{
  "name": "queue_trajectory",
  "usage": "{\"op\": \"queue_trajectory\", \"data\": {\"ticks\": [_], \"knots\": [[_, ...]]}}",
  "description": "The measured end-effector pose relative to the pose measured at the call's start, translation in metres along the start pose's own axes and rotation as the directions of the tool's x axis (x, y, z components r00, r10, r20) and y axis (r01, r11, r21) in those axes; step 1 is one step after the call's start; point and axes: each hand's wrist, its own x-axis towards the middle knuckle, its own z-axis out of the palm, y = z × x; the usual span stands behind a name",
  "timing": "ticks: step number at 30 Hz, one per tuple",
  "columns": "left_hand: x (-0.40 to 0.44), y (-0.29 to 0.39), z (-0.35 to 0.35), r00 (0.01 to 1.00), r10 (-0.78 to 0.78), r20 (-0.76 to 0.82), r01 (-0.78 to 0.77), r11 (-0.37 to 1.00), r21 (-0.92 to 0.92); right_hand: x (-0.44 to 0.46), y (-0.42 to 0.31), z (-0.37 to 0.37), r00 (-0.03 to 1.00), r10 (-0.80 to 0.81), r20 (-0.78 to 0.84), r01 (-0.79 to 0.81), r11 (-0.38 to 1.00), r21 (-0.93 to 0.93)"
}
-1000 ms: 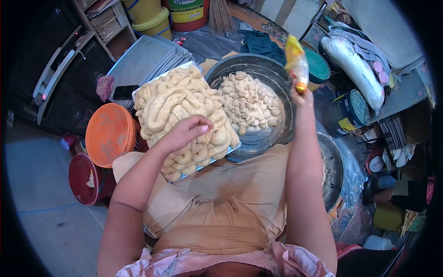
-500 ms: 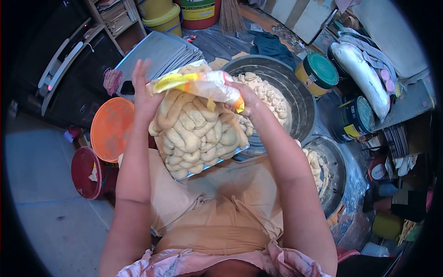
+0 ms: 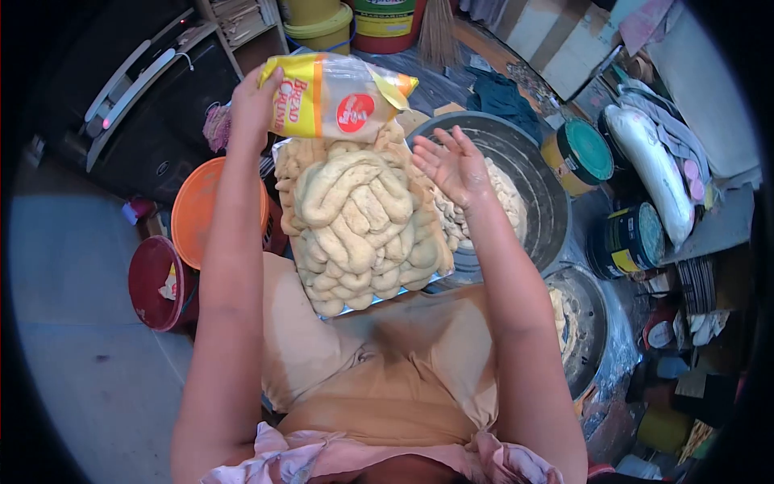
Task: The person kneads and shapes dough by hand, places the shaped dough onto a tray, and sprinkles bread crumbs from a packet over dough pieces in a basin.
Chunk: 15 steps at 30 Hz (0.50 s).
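My left hand [image 3: 256,105] grips the yellow end of a printed bread crumbs bag [image 3: 343,97], which lies sideways over the far edge of a heaped tray. Long strands and smaller pieces of dough [image 3: 355,214] are piled on that tray [image 3: 379,300]. To the right of the bag, my right hand [image 3: 455,165] is held palm up with its fingers apart and nothing in it. Below this hand, a big dark basin [image 3: 552,218] holds floury dough pieces [image 3: 508,198], partly hidden by the hand and forearm.
An orange lid [image 3: 193,214] and a dark red bucket [image 3: 153,286] stand at the left. At the lower right is another basin [image 3: 592,323] with dough. Green-lidded tubs [image 3: 588,152] and a white sack [image 3: 649,161] are farther right. A broom [image 3: 438,36] stands at the back.
The bag moved from my right hand over the right basin to above the tray, and my left hand took hold of it. My right hand let go and opened.
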Motion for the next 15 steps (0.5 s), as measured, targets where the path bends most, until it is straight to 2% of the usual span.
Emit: {"op": "queue_trajectory", "data": {"ticks": [2,3,6,9,12,15], "knots": [[0.019,0.002,-0.006,0.998,-0.02,-0.052,0.02,1.0,0.01,0.002,-0.009,-0.005,1.0,0.0,-0.002,-0.001,0.998,-0.068],[0.024,0.004,-0.004,0.997,-0.056,-0.058,0.051,0.995,-0.081,0.004,-0.013,-0.011,1.0,0.004,0.005,-0.003,0.996,-0.091],[0.066,-0.033,-0.014,0.998,-0.022,-0.051,0.022,1.0,0.009,0.008,-0.019,-0.012,0.999,-0.025,-0.047,0.019,0.992,-0.128],[0.096,-0.053,-0.013,0.97,-0.224,-0.098,0.213,0.97,-0.114,0.014,-0.024,-0.017,0.997,-0.054,-0.06,0.045,0.99,-0.13],[0.134,-0.095,-0.019,0.92,-0.387,-0.053,0.348,0.873,-0.343,0.014,-0.028,-0.018,0.995,-0.072,-0.064,0.062,0.988,-0.144],[0.152,-0.123,-0.015,0.917,-0.391,-0.081,0.345,0.878,-0.33,0.015,-0.031,-0.021,0.992,-0.084,-0.09,0.066,0.98,-0.186]]}}
